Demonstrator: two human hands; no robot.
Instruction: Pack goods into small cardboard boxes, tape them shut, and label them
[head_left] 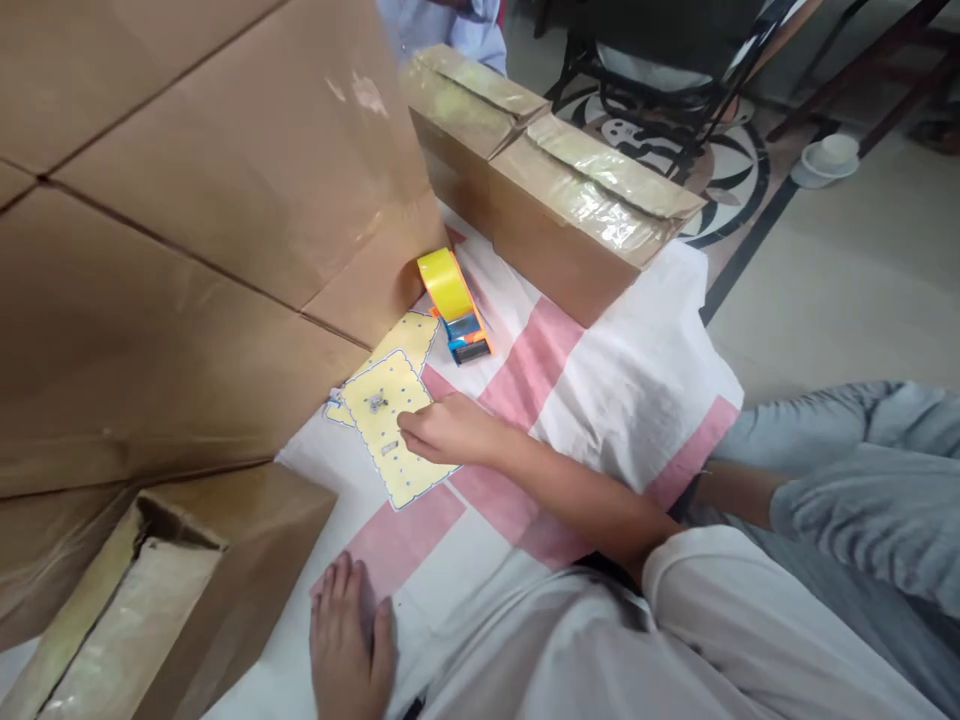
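Observation:
My right hand (450,428) is over a yellow card (409,478) with a scalloped edge and blue dots. Its fingers are curled and pressed together near the card's right side; whatever they may hold is hidden. A small grey clump (377,402) shows on the card, with a small pale rectangle (388,447) below it. Partly underneath lies a second yellow card (415,335). Flat on the cloth, fingers stretched out, rests my left hand (346,635). Beyond the cards sits a tape dispenser (456,305) with a yellow roll, touching neither hand.
Large stacked cardboard boxes (285,170) rise at the left. Flattened, taped cartons (559,210) stand at the back, another carton (247,560) at the lower left. A white and pink cloth (622,350) covers the surface. Another person's sleeve (442,35) shows behind; a chair (645,60) stands beyond.

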